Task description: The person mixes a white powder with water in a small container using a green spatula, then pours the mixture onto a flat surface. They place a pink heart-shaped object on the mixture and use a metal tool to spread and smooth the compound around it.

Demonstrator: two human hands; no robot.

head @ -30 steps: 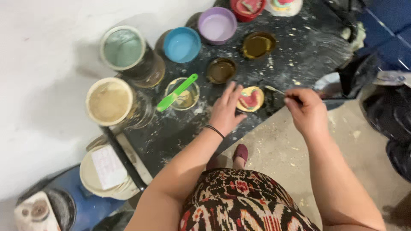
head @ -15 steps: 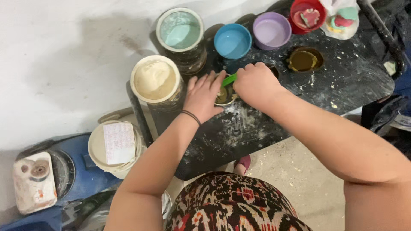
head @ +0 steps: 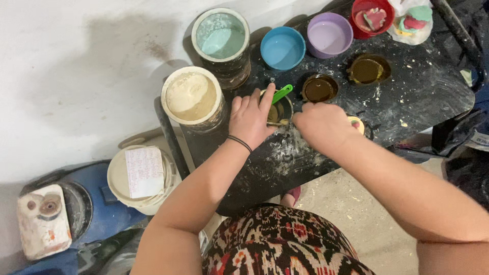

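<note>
We see even, fairly bright indoor light, no hard glare. Soft shadows fall left of the tall cans [head: 220,43] onto the pale wall [head: 76,66]. Centre's sharp enough; slight motion blur on the right hand [head: 318,125]. Edges look stretched, wide-angle lens, esp. bottom corners.

Both hands have closed in on the small jar

A second ago the right hand [head: 321,125] was out to the right with a thin stick, the left hand [head: 250,119] on a red-and-yellow lid; now both meet at the small jar [head: 281,109] with the green scoop [head: 281,93], the stick's tip [head: 277,123] at its rim.
</note>
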